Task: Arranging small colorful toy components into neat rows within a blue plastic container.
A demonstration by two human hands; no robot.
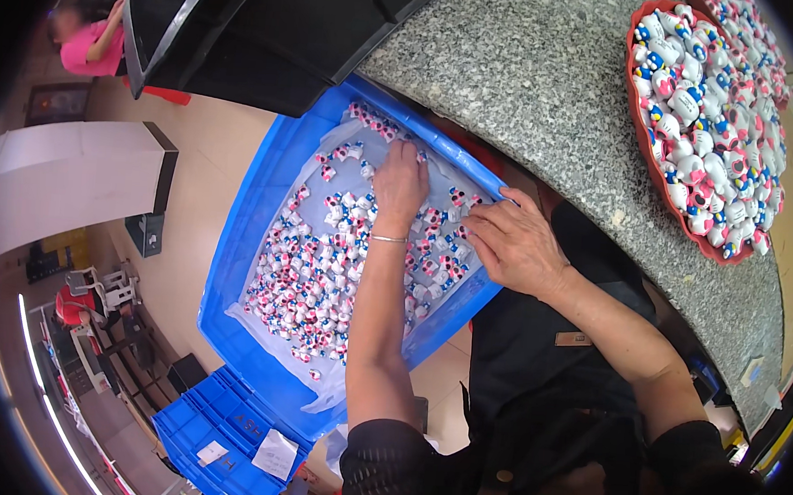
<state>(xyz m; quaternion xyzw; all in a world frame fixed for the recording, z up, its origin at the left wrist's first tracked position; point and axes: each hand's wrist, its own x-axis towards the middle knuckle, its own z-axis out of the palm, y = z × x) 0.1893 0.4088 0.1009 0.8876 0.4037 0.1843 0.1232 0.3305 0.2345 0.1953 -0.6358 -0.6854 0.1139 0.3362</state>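
hiding its fingertips — the left hand (400, 184) above small figurines (322, 275).

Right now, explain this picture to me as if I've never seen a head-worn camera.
No machine here: these are a person's bare hands, seen from above by a wide fisheye camera on their head, which bends straight edges. The left hand reaches into a blue crate, where small white, pink and blue figurines lie on a thin pale sheet. The right hand is at the crate's right edge. I can't tell whether either holds anything. On the speckled grey counter, a red tray is heaped with similar figurines.
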